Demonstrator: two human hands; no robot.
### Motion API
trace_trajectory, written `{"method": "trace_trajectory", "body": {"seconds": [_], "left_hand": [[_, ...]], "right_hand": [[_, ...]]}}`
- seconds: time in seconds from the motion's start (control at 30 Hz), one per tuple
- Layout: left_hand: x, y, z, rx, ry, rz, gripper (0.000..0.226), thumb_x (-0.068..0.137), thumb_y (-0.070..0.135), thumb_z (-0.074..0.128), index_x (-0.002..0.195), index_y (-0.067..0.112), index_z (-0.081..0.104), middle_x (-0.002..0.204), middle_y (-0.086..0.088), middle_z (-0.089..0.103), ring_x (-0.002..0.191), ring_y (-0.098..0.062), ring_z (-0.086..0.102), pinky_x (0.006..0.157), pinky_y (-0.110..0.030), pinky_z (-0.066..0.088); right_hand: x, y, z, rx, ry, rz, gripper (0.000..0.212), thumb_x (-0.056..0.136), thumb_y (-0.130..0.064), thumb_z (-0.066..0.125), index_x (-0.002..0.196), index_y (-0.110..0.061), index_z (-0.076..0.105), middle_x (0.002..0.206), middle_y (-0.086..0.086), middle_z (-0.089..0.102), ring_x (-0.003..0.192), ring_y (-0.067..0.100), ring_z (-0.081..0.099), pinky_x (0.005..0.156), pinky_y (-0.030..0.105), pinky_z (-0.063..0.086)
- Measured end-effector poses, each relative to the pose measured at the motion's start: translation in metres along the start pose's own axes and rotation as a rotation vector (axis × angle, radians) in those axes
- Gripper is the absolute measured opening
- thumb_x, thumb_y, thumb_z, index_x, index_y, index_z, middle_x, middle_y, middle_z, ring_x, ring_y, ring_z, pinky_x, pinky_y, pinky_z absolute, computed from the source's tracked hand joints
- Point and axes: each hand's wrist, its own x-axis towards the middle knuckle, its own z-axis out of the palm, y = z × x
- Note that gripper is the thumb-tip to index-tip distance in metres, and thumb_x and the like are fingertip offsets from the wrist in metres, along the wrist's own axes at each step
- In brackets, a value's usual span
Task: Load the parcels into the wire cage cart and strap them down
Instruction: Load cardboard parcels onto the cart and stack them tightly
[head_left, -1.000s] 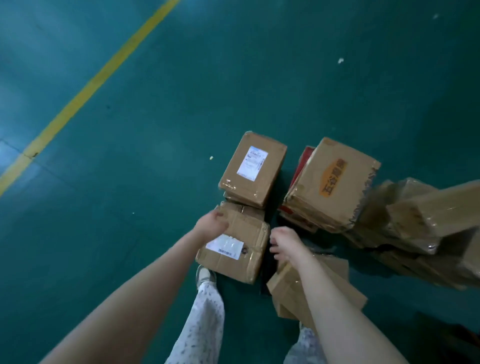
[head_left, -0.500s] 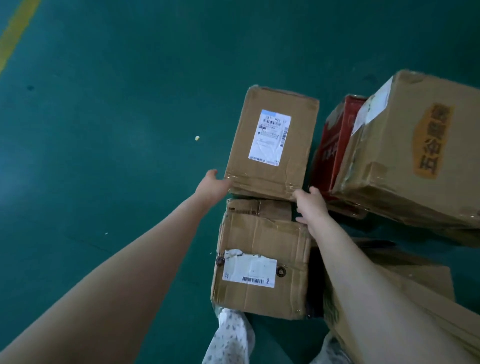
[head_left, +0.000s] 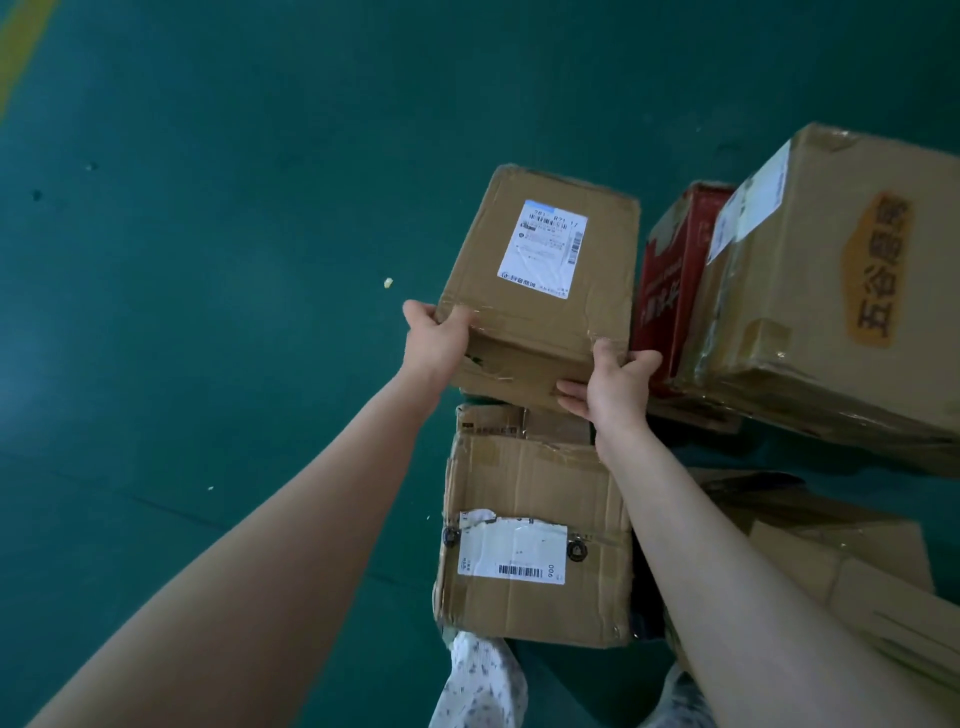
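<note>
Hands (head_left: 435, 340) (head_left: 613, 387) gripping creased rectangular cardboard parcel (head_left: 540, 291), glossy tape seams

Big box (head_left: 831, 312) runs off right edge, red box (head_left: 670, 280) partly hidden behind it, held parcel (head_left: 602, 296) label (head_left: 545, 249) print unreadable.

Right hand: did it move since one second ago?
Yes. The right hand moved forward, from beside the torn-label box to the near corner of the farther box, which it now grips.
</note>
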Motion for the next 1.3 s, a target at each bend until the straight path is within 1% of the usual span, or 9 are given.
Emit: {"method": "trace_trajectory", "body": {"seconds": [0.13, 0.27, 0.43, 0.57, 0.8, 1.0, 1.1, 1.2, 1.3], "left_hand": [[-0.028, 0.025, -0.017, 0.068, 0.078, 0.064, 0.023, 0.097, 0.034, 0.039, 0.105, 0.014, 0.031, 0.083, 0.001, 0.044, 0.076, -0.019, 0.046, 0.075, -0.035, 0.040], [-0.070, 0.049, -0.035, -0.001, 0.108, 0.128, 0.023, 0.096, 0.033, 0.042, 0.103, 0.013, 0.032, 0.084, 0.000, 0.043, 0.077, -0.020, 0.045, 0.073, -0.034, 0.039], [-0.155, 0.102, -0.052, -0.054, 0.083, 0.262, 0.023, 0.096, 0.031, 0.047, 0.102, 0.013, 0.035, 0.093, -0.002, 0.046, 0.083, -0.019, 0.047, 0.075, -0.032, 0.041], [-0.216, 0.125, -0.045, -0.003, 0.075, 0.329, 0.023, 0.096, 0.029, 0.048, 0.099, 0.010, 0.035, 0.096, -0.007, 0.045, 0.068, -0.012, 0.041, 0.056, -0.025, 0.032], [-0.326, 0.164, -0.026, 0.037, 0.004, 0.451, 0.024, 0.096, 0.030, 0.049, 0.100, 0.010, 0.036, 0.093, -0.004, 0.046, 0.077, -0.019, 0.045, 0.062, -0.031, 0.034], [-0.419, 0.176, 0.021, 0.127, -0.143, 0.651, 0.022, 0.097, 0.029, 0.046, 0.102, 0.010, 0.035, 0.105, -0.009, 0.046, 0.088, -0.021, 0.046, 0.070, -0.030, 0.033], [-0.472, 0.158, 0.050, 0.173, -0.231, 0.713, 0.022, 0.098, 0.031, 0.044, 0.103, 0.011, 0.035, 0.107, -0.009, 0.047, 0.091, -0.021, 0.048, 0.073, -0.032, 0.037], [-0.521, 0.132, 0.078, 0.201, -0.321, 0.754, 0.022, 0.097, 0.032, 0.044, 0.106, 0.013, 0.035, 0.103, -0.006, 0.046, 0.096, -0.023, 0.048, 0.090, -0.041, 0.041], [-0.569, 0.101, 0.108, 0.228, -0.427, 0.758, 0.025, 0.097, 0.032, 0.044, 0.107, 0.012, 0.034, 0.101, -0.008, 0.047, 0.088, -0.023, 0.047, 0.081, -0.037, 0.041]], "right_hand": [[-0.029, -0.030, -0.007, -0.017, -0.001, -0.071, 0.012, 0.101, -0.024, 0.037, 0.102, -0.014, 0.029, 0.087, -0.004, 0.046, 0.063, 0.026, 0.061, 0.070, 0.041, 0.057], [-0.071, -0.061, -0.022, -0.003, -0.029, -0.153, 0.013, 0.100, -0.022, 0.039, 0.099, -0.014, 0.028, 0.088, -0.003, 0.047, 0.059, 0.025, 0.062, 0.064, 0.039, 0.056], [-0.138, -0.111, -0.067, 0.088, -0.015, -0.238, 0.014, 0.100, -0.023, 0.042, 0.106, -0.014, 0.034, 0.109, 0.006, 0.052, 0.060, 0.025, 0.065, 0.063, 0.037, 0.057], [-0.182, -0.140, -0.107, 0.167, 0.010, -0.193, 0.012, 0.100, -0.022, 0.041, 0.103, -0.012, 0.033, 0.094, 0.002, 0.052, 0.058, 0.025, 0.062, 0.065, 0.039, 0.055], [-0.262, -0.176, -0.198, 0.243, 0.101, -0.266, 0.013, 0.100, -0.023, 0.042, 0.102, -0.012, 0.034, 0.092, 0.003, 0.054, 0.057, 0.025, 0.063, 0.060, 0.034, 0.055], [-0.318, -0.167, -0.290, 0.435, 0.197, -0.257, 0.015, 0.099, -0.022, 0.042, 0.105, -0.012, 0.033, 0.092, 0.000, 0.051, 0.058, 0.026, 0.063, 0.057, 0.033, 0.055], [-0.352, -0.144, -0.349, 0.476, 0.278, -0.291, 0.015, 0.099, -0.022, 0.042, 0.106, -0.012, 0.033, 0.104, 0.006, 0.052, 0.058, 0.027, 0.064, 0.056, 0.033, 0.055], [-0.387, -0.115, -0.401, 0.483, 0.368, -0.315, 0.016, 0.099, -0.024, 0.042, 0.102, -0.011, 0.033, 0.095, 0.003, 0.053, 0.057, 0.026, 0.064, 0.059, 0.035, 0.055], [-0.424, -0.076, -0.451, 0.519, 0.469, -0.303, 0.017, 0.099, -0.025, 0.042, 0.098, -0.012, 0.032, 0.090, 0.004, 0.054, 0.056, 0.026, 0.063, 0.062, 0.038, 0.056]]}}
